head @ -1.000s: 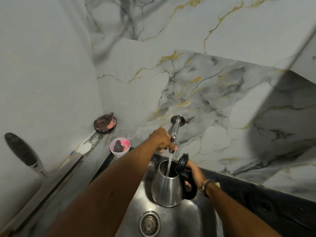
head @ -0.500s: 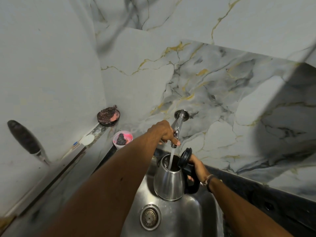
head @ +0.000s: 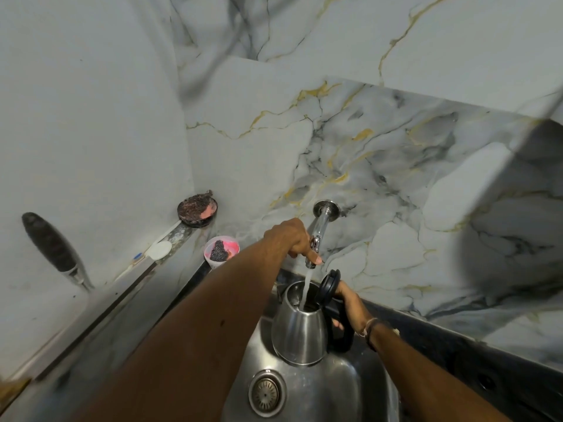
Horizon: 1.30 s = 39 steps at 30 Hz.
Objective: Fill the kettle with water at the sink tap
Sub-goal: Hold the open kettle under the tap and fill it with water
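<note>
A steel kettle point(head: 300, 333) with a black handle stands upright in the steel sink point(head: 359, 388), its black lid point(head: 328, 284) flipped open. My right hand point(head: 350, 303) grips the kettle's handle. A chrome tap point(head: 321, 226) juts from the marble wall, and a stream of water point(head: 306, 287) runs from it into the kettle's mouth. My left hand point(head: 289, 239) is closed on the tap's lever near the spout.
The sink drain point(head: 266, 392) lies in front of the kettle. A pink cup point(head: 221, 252) holding a dark scrubber and a dark round dish point(head: 198, 210) sit on the ledge at left. A dark-handled utensil point(head: 50, 248) leans on the left wall. A black counter point(head: 475, 360) runs along the right.
The view has shifted slightly. Both hands keep their grips on the tap and the kettle while water keeps running in.
</note>
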Motion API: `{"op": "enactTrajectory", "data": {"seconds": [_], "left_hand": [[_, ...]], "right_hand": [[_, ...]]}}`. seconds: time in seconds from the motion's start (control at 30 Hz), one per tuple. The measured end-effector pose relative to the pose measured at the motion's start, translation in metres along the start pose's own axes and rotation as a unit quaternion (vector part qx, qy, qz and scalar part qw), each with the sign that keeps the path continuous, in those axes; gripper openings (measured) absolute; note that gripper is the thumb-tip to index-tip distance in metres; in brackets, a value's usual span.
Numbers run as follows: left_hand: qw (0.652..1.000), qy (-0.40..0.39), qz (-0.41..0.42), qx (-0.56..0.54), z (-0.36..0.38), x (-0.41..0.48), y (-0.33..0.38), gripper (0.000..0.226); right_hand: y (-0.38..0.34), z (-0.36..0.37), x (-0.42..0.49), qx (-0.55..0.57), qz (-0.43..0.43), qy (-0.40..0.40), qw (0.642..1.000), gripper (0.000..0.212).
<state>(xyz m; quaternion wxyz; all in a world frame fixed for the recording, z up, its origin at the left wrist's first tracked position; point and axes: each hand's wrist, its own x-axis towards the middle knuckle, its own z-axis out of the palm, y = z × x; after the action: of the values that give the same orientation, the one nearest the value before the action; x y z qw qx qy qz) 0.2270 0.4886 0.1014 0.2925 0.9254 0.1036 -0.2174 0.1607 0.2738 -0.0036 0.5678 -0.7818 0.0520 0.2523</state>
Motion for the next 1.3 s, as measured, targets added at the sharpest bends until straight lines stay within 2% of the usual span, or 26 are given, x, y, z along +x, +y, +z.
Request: {"op": "enactTrajectory", "data": {"seconds": [0.07, 0.43, 0.73, 0.93, 1.3], "left_hand": [[1.0, -0.001, -0.003, 0.001, 0.001, 0.0, 0.0, 0.066], [1.0, -0.006, -0.01, 0.019, 0.002, 0.004, 0.001, 0.067], [1.0, -0.004, -0.008, 0.027, 0.002, 0.001, 0.004, 0.068], [0.999, -0.003, -0.01, 0.034, 0.001, -0.001, 0.005, 0.068], [0.999, -0.009, -0.015, 0.035, 0.0, 0.0, 0.004, 0.066]], "right_hand": [[0.0, 0.001, 0.001, -0.006, 0.0, -0.006, 1.0, 0.092], [0.002, 0.003, 0.002, 0.039, 0.018, -0.007, 0.999, 0.089], [0.003, 0.0, 0.0, 0.033, 0.023, -0.003, 0.999, 0.082], [0.003, -0.005, -0.002, 0.03, 0.025, 0.007, 0.999, 0.071], [0.002, -0.006, -0.002, 0.049, 0.031, 0.011, 0.998, 0.079]]}}
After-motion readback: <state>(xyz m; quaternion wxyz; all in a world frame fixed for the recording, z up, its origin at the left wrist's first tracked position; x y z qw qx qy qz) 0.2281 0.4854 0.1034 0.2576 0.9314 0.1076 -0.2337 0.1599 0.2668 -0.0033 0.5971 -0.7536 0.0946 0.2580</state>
